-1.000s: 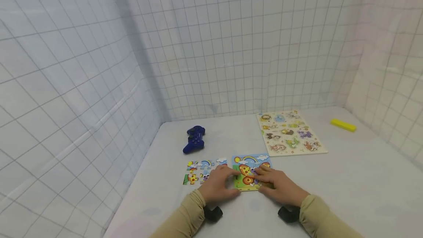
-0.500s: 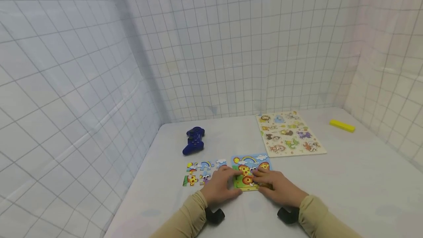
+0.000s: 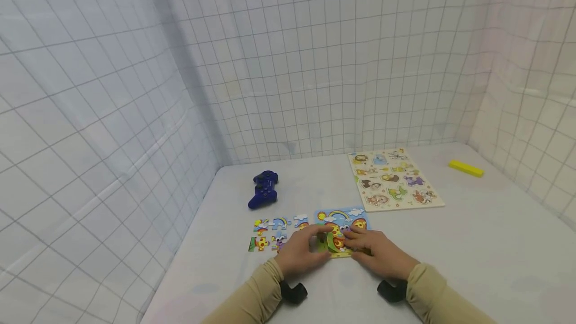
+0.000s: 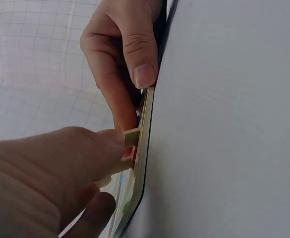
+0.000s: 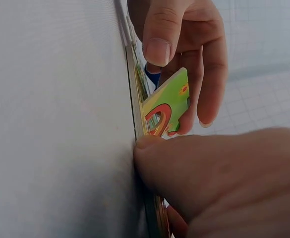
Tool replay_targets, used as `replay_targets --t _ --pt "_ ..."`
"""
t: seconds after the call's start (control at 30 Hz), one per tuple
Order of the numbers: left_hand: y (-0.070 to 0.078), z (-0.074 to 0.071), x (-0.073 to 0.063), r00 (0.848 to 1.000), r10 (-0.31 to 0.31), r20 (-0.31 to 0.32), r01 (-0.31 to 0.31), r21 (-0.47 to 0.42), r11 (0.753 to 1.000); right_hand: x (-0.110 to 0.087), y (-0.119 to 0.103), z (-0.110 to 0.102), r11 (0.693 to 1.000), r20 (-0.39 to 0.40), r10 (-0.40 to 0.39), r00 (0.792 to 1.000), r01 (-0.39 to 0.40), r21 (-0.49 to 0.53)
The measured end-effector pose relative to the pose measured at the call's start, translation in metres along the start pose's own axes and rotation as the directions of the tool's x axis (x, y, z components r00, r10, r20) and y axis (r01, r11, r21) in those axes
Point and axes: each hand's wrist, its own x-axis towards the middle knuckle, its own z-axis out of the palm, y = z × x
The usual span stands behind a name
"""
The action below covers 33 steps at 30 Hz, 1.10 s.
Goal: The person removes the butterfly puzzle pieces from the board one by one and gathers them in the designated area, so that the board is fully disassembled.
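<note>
My left hand (image 3: 302, 251) pinches a green jigsaw piece (image 5: 177, 96) at the lower left of the butterfly jigsaw puzzle (image 3: 321, 216). The piece stands tilted up, its lower edge still against the board, and part of a red-rimmed wing shows on it. In the left wrist view, the thumb touches the pale edge of the piece (image 4: 131, 136). My right hand (image 3: 382, 254) rests its fingers on the right part of the puzzle. Its thumb (image 4: 145, 74) presses at the board's near edge. The hands hide much of the picture between them.
Left of the puzzle lie several loose jigsaw pieces (image 3: 280, 224), partly behind my left hand. A blue game controller (image 3: 264, 190) lies farther back. An animal puzzle board (image 3: 382, 164) sits at the back right, and a yellow bar (image 3: 466, 168) is beyond it. Gridded white cloth surrounds the table.
The lower-left jigsaw piece has risen from flat to tilted in my left hand, which has shifted slightly right. My right hand stays on the puzzle.
</note>
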Motion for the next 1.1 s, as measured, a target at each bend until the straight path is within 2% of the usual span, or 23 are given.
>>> replay_targets --t 0.2,0.33,0.5,0.7,0.8,0.87,0.97,1.03,1.1 --pt "-0.002 0.001 0.002 0.996 0.029 -0.089 -0.028 0.013 1.0 0.004 -0.003 -0.001 1.0 -0.003 -0.016 1.0 0.016 0.001" --pt "-0.004 0.002 -0.001 0.99 0.012 -0.137 -0.012 0.001 1.0 0.005 -0.004 0.001 1.0 0.003 -0.013 1.0 0.013 0.008" --pt "-0.002 -0.001 -0.011 0.985 -0.006 -0.175 -0.004 -0.057 0.998 0.003 -0.002 0.004 1.0 0.02 0.002 1.0 -0.003 0.012" --pt "-0.004 -0.011 -0.025 0.975 0.064 -0.211 -0.077 -0.055 0.995 0.001 -0.001 0.004 1.0 -0.005 -0.009 1.0 0.01 0.017" --pt "-0.01 -0.023 -0.039 0.96 0.116 -0.255 -0.129 -0.037 0.991 0.001 -0.002 0.003 1.0 -0.011 -0.006 1.0 0.006 0.021" --pt "-0.018 -0.034 -0.051 0.942 0.166 -0.29 -0.175 -0.006 0.985 0.0 -0.003 0.003 1.0 -0.012 -0.003 1.0 0.004 0.023" --pt "-0.035 -0.054 -0.075 0.918 0.215 -0.333 -0.21 0.054 0.976 -0.001 -0.003 0.002 1.0 -0.016 -0.002 1.0 0.002 0.023" --pt "-0.048 -0.068 -0.092 0.914 0.204 -0.352 -0.188 0.078 0.979 -0.001 -0.003 0.002 1.0 -0.022 -0.002 1.0 0.002 0.018" --pt "-0.058 -0.082 -0.109 0.923 0.15 -0.354 -0.138 0.06 0.989 0.0 -0.003 0.0 1.0 -0.025 0.005 1.0 -0.004 0.016"
